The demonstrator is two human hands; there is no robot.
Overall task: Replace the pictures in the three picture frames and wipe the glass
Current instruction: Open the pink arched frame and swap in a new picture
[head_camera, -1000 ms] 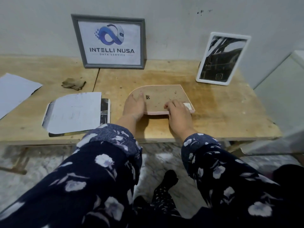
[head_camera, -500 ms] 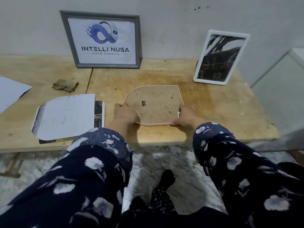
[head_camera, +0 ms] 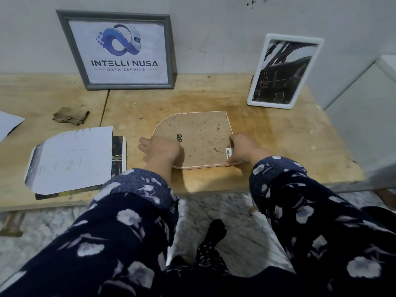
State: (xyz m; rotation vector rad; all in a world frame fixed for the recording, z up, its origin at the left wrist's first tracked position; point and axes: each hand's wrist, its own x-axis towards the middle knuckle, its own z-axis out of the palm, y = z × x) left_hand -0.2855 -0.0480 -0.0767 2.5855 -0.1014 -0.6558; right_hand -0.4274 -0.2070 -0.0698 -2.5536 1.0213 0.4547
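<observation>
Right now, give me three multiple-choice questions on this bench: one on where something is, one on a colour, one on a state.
1. Where is the crumpled cloth?
A. left of the arched frame
B. on the white frame
C. on the floor

2. What colour is the logo picture's frame?
A. white
B. grey
C. red

3. How does the arched frame lie?
A. propped against the wall
B. glass up
C. back up, flat on the table

Answers: 1 A, it sits beyond the papers. 2 B, grey moulding. 3 C, the left hand and right hand hold its sides.
</observation>
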